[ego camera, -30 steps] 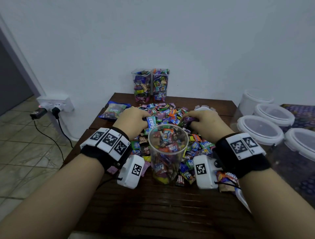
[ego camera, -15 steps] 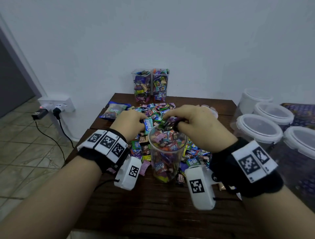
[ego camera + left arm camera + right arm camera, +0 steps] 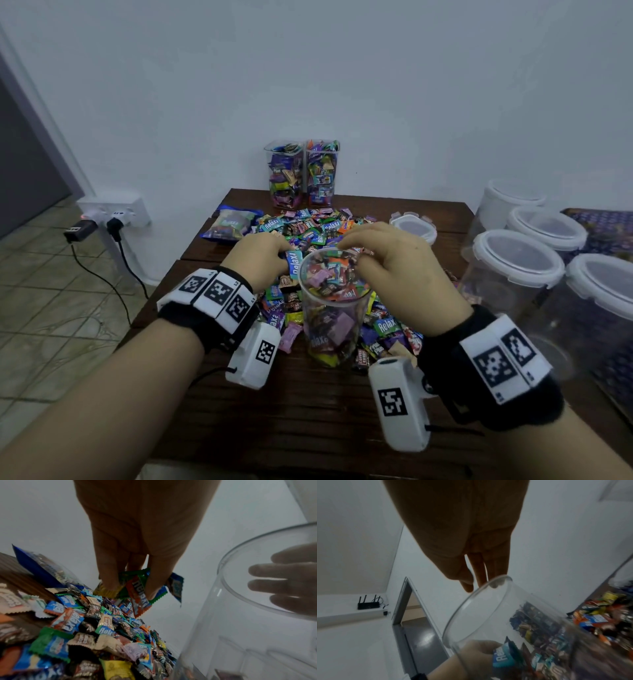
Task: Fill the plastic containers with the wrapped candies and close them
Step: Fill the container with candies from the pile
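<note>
The round clear plastic container [image 3: 334,308], nearly full of wrapped candies, stands upright on the dark wooden table [image 3: 308,428] at the near edge of a heap of colourful wrapped candies [image 3: 308,229]. The left hand [image 3: 262,257], just left of its rim, pinches a small bunch of wrappers [image 3: 137,588] between thumb and fingers. The right hand [image 3: 394,274] hovers over the mouth with fingers extended and relaxed, holding nothing.
</note>
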Demonstrator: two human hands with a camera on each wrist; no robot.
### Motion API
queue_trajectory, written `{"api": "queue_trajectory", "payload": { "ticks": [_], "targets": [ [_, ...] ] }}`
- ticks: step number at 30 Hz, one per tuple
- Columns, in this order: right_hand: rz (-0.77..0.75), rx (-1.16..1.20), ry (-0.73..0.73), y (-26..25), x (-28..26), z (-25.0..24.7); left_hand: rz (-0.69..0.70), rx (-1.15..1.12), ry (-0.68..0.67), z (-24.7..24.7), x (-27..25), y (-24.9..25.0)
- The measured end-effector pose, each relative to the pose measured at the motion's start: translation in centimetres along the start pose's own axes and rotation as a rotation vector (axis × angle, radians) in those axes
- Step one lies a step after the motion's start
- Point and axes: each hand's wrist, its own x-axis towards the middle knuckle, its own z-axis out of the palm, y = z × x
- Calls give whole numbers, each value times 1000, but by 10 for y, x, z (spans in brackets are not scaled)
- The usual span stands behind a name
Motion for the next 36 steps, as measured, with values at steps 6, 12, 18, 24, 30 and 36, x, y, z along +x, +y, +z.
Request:
{"api": "queue_trajectory", "payload": {
  "ticks": [6,12,18,24,30,36],
  "targets": [
    [288,432,-79,6,-29,18,-1,75,0,1,3,-5],
    [297,635,-115,18,-39,40,32,38,97,-9,2,1],
    [278,627,-56,26,-39,48,105,-381,238,-36,-11,21],
    [250,647,-32,30,-39,52,214,-639,107,-44,-28,40],
    [251,643,-42,30,-40,51,240,-531,-32,-31,-34,43],
    [245,616,-46,30,-40,51,281,-482,-82,-29,-36,41]
  ]
}}
